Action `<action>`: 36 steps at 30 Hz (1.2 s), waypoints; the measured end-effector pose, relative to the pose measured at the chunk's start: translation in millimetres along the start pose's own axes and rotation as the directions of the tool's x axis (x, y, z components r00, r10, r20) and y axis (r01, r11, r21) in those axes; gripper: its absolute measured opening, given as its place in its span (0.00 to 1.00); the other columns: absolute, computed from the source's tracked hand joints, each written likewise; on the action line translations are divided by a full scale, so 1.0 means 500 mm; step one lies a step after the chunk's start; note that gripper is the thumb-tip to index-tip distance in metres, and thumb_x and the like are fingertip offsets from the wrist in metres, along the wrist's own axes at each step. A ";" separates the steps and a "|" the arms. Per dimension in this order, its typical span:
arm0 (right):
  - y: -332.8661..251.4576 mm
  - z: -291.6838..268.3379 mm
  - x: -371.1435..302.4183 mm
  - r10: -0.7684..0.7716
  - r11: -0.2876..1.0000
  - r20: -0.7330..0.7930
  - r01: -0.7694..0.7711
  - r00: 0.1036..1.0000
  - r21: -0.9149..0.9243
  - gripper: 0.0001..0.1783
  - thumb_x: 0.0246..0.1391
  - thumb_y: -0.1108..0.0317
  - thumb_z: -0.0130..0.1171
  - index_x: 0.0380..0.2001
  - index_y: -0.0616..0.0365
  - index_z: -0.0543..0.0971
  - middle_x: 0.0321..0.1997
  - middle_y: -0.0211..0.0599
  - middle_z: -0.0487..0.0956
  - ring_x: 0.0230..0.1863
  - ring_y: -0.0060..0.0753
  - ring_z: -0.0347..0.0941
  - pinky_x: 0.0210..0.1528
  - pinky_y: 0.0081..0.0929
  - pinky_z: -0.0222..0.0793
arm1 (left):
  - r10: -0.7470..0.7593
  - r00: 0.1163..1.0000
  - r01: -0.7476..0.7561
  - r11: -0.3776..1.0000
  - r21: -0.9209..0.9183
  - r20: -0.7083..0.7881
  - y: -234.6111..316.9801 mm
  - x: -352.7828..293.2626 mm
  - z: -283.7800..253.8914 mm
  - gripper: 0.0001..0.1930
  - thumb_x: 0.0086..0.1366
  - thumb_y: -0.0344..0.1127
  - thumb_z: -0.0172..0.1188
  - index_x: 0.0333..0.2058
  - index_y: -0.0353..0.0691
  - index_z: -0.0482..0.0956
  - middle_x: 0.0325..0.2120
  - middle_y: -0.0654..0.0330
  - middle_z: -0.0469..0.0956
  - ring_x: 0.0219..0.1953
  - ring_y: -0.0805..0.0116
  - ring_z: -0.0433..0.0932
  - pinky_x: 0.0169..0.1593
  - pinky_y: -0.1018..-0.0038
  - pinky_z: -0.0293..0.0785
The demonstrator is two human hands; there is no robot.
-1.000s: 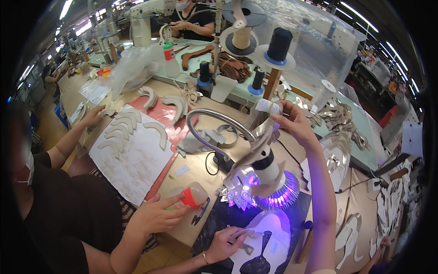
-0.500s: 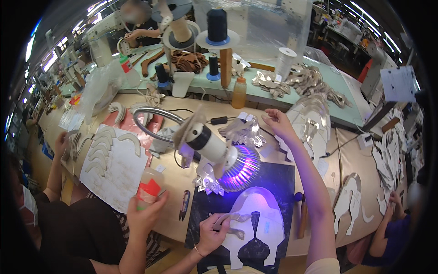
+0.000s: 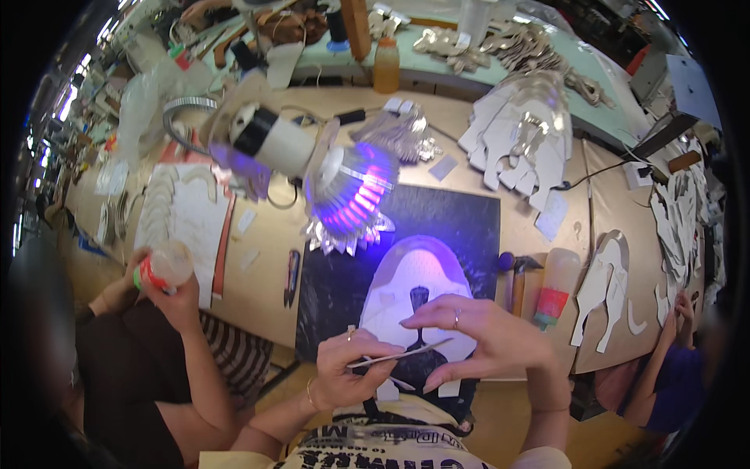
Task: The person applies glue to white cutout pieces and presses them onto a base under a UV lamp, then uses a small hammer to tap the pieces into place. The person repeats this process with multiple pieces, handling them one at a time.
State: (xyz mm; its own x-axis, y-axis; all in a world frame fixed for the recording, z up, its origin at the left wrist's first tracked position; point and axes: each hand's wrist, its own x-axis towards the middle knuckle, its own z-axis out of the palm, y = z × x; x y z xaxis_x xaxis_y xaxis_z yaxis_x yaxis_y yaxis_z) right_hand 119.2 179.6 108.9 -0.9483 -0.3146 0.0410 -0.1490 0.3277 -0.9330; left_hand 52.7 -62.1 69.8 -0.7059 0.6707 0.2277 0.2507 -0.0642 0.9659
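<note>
My left hand (image 3: 344, 367) pinches a thin, flat grey piece of shoe material (image 3: 420, 349), seen almost edge-on. Curved around its free end is my right hand (image 3: 500, 340), thumb and fingers well apart and not closed on it. Below both hands a white, horseshoe-shaped shoe upper (image 3: 389, 301) with a slot in its middle lies on a black board (image 3: 324, 301). Purple light falls on the upper's rounded end from a lamp (image 3: 351, 191) on a bendable neck. My hands cover the near part of the upper.
A pen (image 3: 291, 277) lies left of the board. To its right are a hammer (image 3: 519, 285) and a bottle with a red label (image 3: 553, 289). Stacked white uppers (image 3: 519, 129) and silvery pieces (image 3: 391, 137) lie beyond. Co-workers sit on both sides; the left one holds a bottle (image 3: 168, 266).
My right hand has come back from the far stacks to beside my left hand. The grey piece is now tilted edge-on above the upper. My view has shifted down toward the near side.
</note>
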 end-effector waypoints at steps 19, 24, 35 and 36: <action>0.043 0.164 -0.058 0.397 0.915 -0.484 -0.293 0.780 0.279 0.13 0.57 0.74 0.66 0.45 0.66 0.80 0.30 0.37 0.83 0.29 0.22 0.81 0.31 0.21 0.76 | -0.495 0.838 0.535 0.829 -0.162 0.232 -0.060 0.018 0.034 0.10 0.68 0.29 0.63 0.44 0.29 0.80 0.37 0.60 0.82 0.37 0.81 0.79 0.39 0.82 0.76; 0.056 0.162 -0.064 0.603 0.782 -0.428 -0.390 0.674 0.486 0.10 0.61 0.76 0.62 0.44 0.69 0.78 0.32 0.31 0.80 0.28 0.13 0.76 0.28 0.11 0.69 | -0.544 0.798 0.592 0.789 -0.165 0.260 -0.071 0.031 0.039 0.13 0.67 0.24 0.62 0.49 0.29 0.77 0.38 0.59 0.81 0.38 0.81 0.79 0.39 0.84 0.76; 0.083 0.166 -0.033 0.563 0.825 -0.616 -0.413 0.551 0.385 0.13 0.57 0.76 0.66 0.45 0.68 0.80 0.32 0.29 0.78 0.30 0.12 0.74 0.32 0.12 0.71 | -0.475 0.879 0.476 0.880 0.008 -0.043 -0.093 0.034 0.059 0.12 0.63 0.25 0.66 0.44 0.30 0.78 0.33 0.59 0.82 0.33 0.79 0.81 0.34 0.83 0.79; 0.084 0.162 -0.027 0.544 0.837 -0.628 -0.416 0.557 0.356 0.14 0.57 0.77 0.66 0.46 0.68 0.79 0.33 0.29 0.77 0.31 0.13 0.74 0.33 0.11 0.71 | -0.455 0.888 0.457 0.889 0.027 -0.067 -0.097 0.039 0.062 0.11 0.63 0.27 0.67 0.42 0.32 0.78 0.31 0.58 0.83 0.31 0.77 0.82 0.33 0.81 0.80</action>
State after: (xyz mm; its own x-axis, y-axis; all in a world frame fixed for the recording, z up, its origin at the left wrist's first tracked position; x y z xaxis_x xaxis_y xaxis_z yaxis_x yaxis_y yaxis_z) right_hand 148.6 125.7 40.2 -0.7850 0.5623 -0.2600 0.3697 0.0885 -0.9249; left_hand 47.1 -23.1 23.8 -0.7853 0.5752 -0.2290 -0.0821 0.2698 0.9594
